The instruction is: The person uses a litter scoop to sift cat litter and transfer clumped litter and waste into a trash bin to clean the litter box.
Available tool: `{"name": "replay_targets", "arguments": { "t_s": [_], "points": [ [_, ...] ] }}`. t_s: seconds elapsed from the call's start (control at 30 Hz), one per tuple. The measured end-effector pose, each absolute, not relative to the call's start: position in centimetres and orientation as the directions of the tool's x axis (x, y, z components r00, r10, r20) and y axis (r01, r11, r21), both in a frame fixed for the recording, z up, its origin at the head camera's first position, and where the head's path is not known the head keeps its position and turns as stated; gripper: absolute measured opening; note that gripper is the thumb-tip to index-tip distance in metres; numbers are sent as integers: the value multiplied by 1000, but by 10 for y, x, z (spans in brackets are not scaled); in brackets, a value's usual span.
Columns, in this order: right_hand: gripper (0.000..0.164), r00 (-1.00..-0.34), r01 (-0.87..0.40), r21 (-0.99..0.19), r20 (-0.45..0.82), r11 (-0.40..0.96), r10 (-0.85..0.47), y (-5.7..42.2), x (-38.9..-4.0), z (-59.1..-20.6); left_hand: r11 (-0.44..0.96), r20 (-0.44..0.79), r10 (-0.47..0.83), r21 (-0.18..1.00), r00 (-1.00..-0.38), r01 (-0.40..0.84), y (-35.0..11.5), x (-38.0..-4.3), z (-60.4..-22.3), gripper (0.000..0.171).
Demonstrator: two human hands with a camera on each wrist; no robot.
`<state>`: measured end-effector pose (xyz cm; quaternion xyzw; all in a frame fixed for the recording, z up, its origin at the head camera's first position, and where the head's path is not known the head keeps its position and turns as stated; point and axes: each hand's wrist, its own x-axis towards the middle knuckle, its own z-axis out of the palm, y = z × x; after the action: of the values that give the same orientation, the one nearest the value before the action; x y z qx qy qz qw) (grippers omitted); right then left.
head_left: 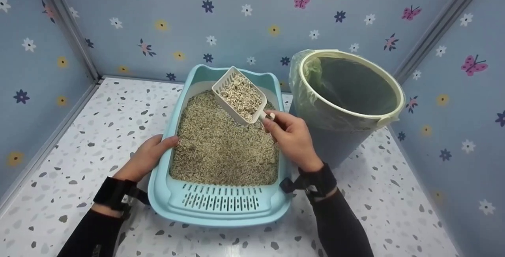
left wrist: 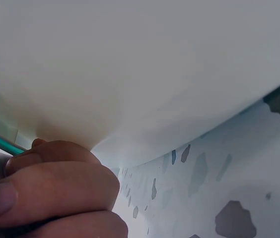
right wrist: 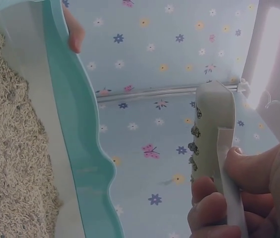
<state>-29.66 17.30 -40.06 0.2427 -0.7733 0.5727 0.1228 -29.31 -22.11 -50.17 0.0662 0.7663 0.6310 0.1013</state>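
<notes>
A light blue litter box (head_left: 161,205) holds beige pellet litter (head_left: 229,150). My left hand (head_left: 148,154) grips its left rim, thumb on top; in the left wrist view the fingers (left wrist: 63,186) curl beneath the edge, against the pale outer wall (left wrist: 145,84). With my right hand (head_left: 294,136) I hold a white slotted litter scoop (head_left: 230,111) by its short handle. Pellets heap in the scoop, which hangs tilted over the far part of the box. The right wrist view has the scoop (right wrist: 214,111) side-on, thumb on the handle, grey lumps poking through its slots.
A bin (head_left: 351,111) with a cream ring and a clear plastic liner (head_left: 305,91) stands right of the box, close to my right hand. Flower-patterned panels (head_left: 244,28) enclose the back and sides. Beneath everything lies a white speckled surface (head_left: 79,154).
</notes>
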Motion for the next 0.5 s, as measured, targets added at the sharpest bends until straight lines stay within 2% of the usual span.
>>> {"name": "replay_targets", "arguments": {
  "t_s": [0.3,0.5],
  "points": [
    [21,-842,-534,-824,498,187,-208,173,-296,-400,208,-74,232,978,-970,-25,-222,-293,-502,73],
    [16,-822,-567,-778,519,270,-233,179,-297,-398,210,-75,236,977,-969,-25,-222,-294,-503,75]
  ]
}}
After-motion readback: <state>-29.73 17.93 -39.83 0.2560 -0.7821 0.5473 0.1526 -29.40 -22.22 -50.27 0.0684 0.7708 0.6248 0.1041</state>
